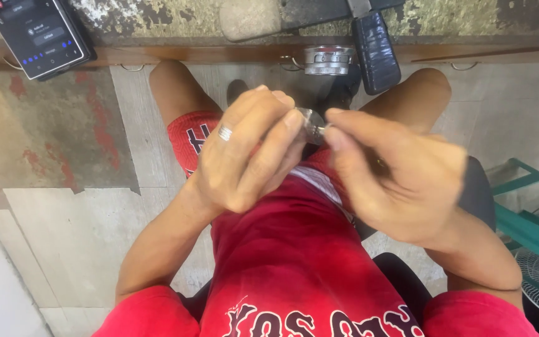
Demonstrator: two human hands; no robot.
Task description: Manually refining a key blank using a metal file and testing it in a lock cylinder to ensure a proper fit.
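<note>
Two hands meet above the lap, both pinching one small silver metal part (312, 123). Left hand (244, 150) (ring on one finger) closes thumb and fingertips around the part's rounded body. Right hand (400, 181) grips its near end between thumb and forefinger; its exact shape is partly hidden. Beyond the hands, a silver cylindrical component (327, 60) rests on the desk (157, 53) edge, beside a dark padded object (375, 50). A smartphone (35, 34) lies at far left.

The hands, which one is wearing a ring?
The left hand: a silver ring sits on one of its fingers. The right hand shows no ring in this view.
</note>
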